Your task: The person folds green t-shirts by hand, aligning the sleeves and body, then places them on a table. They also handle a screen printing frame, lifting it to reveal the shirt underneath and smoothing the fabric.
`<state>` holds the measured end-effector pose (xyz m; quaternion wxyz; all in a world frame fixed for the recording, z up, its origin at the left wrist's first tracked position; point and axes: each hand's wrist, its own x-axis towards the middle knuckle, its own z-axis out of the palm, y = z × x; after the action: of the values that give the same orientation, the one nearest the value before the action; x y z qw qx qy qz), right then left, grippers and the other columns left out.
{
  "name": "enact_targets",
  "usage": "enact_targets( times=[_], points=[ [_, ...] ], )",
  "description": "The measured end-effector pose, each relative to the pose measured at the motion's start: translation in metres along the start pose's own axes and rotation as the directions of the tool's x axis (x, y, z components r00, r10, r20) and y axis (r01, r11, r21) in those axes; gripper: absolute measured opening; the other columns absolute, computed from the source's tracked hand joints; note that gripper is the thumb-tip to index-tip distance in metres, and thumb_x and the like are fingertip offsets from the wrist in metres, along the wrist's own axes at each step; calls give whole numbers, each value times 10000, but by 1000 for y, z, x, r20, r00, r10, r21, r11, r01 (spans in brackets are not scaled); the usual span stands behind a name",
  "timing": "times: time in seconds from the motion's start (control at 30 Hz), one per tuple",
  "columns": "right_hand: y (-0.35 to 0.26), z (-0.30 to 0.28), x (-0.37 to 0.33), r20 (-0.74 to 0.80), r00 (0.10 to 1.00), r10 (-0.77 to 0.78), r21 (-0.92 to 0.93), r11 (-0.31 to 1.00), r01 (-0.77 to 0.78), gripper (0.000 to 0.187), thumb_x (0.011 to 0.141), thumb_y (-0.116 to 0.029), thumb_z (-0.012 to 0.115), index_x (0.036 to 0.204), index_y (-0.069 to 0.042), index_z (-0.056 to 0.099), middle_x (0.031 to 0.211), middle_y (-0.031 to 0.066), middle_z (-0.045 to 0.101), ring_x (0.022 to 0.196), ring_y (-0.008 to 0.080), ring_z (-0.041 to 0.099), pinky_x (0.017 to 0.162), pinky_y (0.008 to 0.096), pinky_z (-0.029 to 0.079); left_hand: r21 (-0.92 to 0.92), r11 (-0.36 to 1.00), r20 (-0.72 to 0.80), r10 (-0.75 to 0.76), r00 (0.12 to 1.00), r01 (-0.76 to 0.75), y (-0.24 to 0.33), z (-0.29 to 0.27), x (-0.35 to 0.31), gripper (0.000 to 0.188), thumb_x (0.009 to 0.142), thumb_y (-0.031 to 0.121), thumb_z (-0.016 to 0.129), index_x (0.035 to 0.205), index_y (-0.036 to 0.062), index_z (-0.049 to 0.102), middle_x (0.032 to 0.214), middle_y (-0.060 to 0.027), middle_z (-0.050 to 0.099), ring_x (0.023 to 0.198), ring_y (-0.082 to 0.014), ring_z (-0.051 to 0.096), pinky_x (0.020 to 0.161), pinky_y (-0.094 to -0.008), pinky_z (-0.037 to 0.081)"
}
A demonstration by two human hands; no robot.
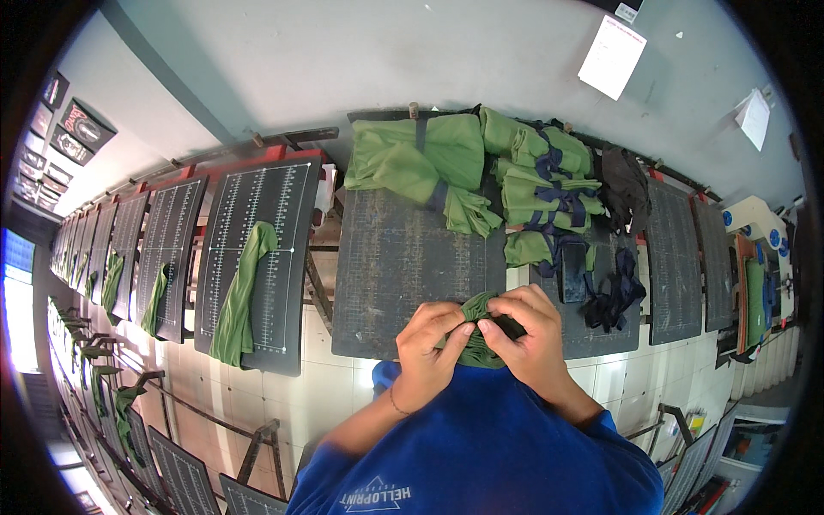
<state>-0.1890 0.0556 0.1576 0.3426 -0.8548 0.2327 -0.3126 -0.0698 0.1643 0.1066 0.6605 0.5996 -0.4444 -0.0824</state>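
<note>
A bunched, folded length of dark green cloth (pixel 481 306) is held close in front of my chest. My left hand (pixel 427 341) pinches its left side between thumb and fingers. On the other side, my right hand (pixel 530 330) grips it the same way, the two thumbs nearly meeting. Part of the cloth is hidden behind my fingers and thumbs. Beyond my hands lies a worn black board (pixel 403 266). Across its far end a large folded green cloth (pixel 421 159) is tied with dark bands, its loose end hanging toward me.
To the right are several green cloth bundles (pixel 549 189) tied with navy strips, a black cloth (pixel 627 184) and a tangled navy strip (pixel 616 292). Leftward runs a row of ruled black boards (pixel 287 257) with green strips (pixel 245 300) laid on them. Papers (pixel 612 57) hang on the wall.
</note>
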Motion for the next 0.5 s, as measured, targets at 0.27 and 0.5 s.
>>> enact_targets(
  times=[0.27, 0.5],
  points=[
    [0, 1, 2, 7, 1000, 30, 21, 999, -30, 183, 781, -165, 760, 862, -16, 691, 817, 81, 649, 752, 251, 586, 652, 355, 461, -25, 999, 4, -21, 1000, 22, 1, -1, 0, 157, 759, -49, 745, 904, -25, 689, 905, -121, 665, 795, -229, 634, 703, -316, 518],
    [-2, 1, 1, 1, 1000, 6, 15, 1000, -7, 187, 770, -146, 767, 872, -11, 688, 819, 84, 645, 746, 245, 581, 636, 343, 456, 5, 1000, 13, -13, 1000, 13, 2, -1, -1, 160, 742, -41, 764, 888, -21, 702, 892, -110, 663, 791, -217, 636, 690, -309, 520]
  ],
)
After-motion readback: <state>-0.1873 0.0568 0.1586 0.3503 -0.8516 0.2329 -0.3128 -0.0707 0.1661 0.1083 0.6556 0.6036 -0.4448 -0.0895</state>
